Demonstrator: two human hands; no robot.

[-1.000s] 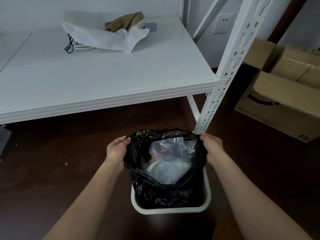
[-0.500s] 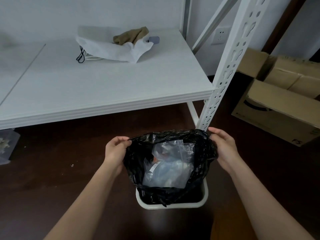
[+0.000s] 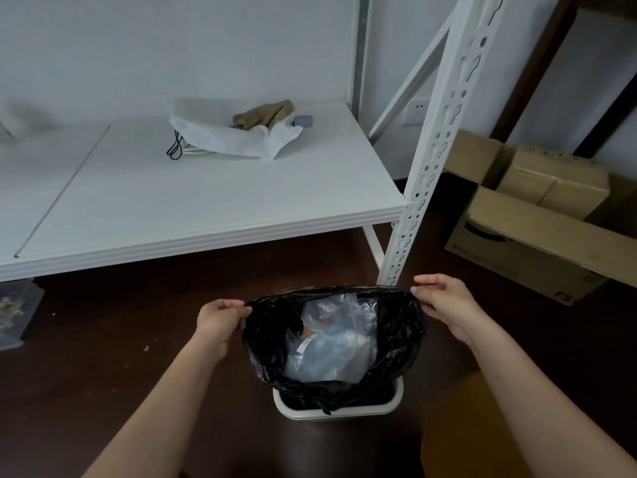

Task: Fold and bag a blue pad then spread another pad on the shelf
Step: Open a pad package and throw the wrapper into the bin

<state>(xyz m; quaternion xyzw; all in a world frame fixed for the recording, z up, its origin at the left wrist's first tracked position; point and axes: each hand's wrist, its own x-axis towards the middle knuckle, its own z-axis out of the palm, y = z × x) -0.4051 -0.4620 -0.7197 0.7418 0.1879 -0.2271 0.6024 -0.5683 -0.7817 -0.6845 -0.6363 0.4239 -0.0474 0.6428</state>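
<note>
A black bin bag (image 3: 396,343) hangs half out of a small white bin (image 3: 379,407) on the floor. My left hand (image 3: 220,320) pinches the bag's left rim and my right hand (image 3: 444,298) pinches its right rim, holding the mouth wide. Inside lies a clear plastic bag (image 3: 334,343) with a pale blue folded pad in it. The white shelf (image 3: 206,198) stands behind, above the bin.
On the shelf's back lies a white cloth bag (image 3: 238,139) with a tan cloth (image 3: 263,113) and black cord. A white perforated upright (image 3: 437,132) stands right behind the bin. Cardboard boxes (image 3: 537,215) sit on the dark floor at right.
Both hands have lifted the black bag's rim higher out of the bin and pulled it wider. The view has tilted up, showing more of the shelf and wall.
</note>
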